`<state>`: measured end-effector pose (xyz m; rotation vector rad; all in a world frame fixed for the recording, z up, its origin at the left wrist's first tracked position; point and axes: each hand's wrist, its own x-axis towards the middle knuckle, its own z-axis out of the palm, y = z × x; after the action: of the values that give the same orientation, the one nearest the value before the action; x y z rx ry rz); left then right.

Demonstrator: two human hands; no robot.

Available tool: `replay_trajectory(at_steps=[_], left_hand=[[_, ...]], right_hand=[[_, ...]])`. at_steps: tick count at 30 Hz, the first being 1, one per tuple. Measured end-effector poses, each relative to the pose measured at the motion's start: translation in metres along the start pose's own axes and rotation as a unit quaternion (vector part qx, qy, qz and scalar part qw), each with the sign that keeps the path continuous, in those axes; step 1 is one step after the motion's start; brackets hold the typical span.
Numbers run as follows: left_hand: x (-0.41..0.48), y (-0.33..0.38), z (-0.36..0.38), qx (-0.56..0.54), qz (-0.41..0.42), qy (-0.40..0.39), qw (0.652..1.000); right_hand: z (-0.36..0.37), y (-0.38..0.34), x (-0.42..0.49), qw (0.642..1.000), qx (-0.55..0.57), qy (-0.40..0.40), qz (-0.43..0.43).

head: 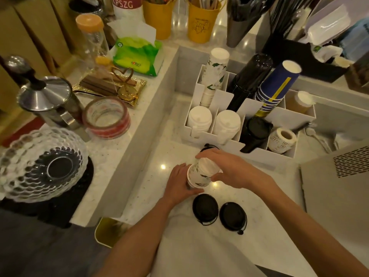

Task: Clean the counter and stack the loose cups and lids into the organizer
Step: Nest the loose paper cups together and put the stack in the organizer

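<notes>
A white paper cup with a green leaf print [199,173] stands upside down on the lower marble counter [151,176]. My left hand [180,184] grips its lower side and my right hand [225,168] curls over its top. Two loose black lids [205,208] [233,216] lie side by side just in front of the cup. Another black lid [207,147] peeks out behind my right hand. The white organizer [225,100] behind holds stacks of leaf-print cups [215,68], black cups [249,80], blue cups [277,86], white lids [199,118] and black lids [257,130].
A raised counter on the left carries a tape roll [106,117], a steel French press [50,100], a glass bowl [40,162], a gold tray [111,86] and a tissue pack [137,54]. A label roll [282,139] sits in the organizer. A grey machine [339,176] stands to the right.
</notes>
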<state>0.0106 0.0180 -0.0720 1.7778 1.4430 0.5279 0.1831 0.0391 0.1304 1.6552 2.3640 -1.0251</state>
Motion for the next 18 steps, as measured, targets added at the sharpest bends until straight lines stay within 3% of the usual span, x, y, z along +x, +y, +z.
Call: replay_trajectory(at_steps=[18], left_hand=[[0.001, 0.002, -0.003, 0.031, -0.011, -0.003, 0.999]], right_hand=[[0.032, 0.028, 0.011, 0.993, 0.057, 0.102, -0.005]])
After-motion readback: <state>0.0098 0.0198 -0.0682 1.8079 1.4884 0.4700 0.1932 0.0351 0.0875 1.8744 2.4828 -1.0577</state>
